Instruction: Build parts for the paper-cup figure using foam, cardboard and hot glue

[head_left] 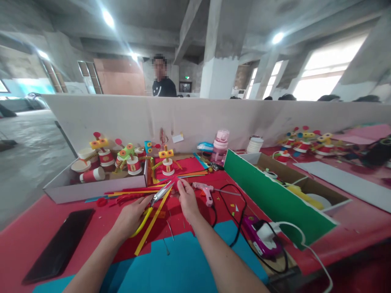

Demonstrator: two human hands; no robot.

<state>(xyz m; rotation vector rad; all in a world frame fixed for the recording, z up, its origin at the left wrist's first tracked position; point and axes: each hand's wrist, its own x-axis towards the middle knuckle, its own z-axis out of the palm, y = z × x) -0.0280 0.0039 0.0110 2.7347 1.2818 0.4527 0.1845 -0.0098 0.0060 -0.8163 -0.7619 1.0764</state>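
My left hand is closed around the yellow handles of a pair of scissors, whose blades point up and to the right. My right hand pinches a small red paper piece at the blade tips; the piece is partly hidden by the fingers. Under the scissors a yellow paper strip lies slanted on the table. Just right of my right hand is a pink glue gun. Blue paper sheets spread below both forearms.
Paper-cup figures fill a white box at left; one figure stands beside it. A black phone lies front left. A green-sided box and purple power strip with cables are at right. Behind the partition stands a person.
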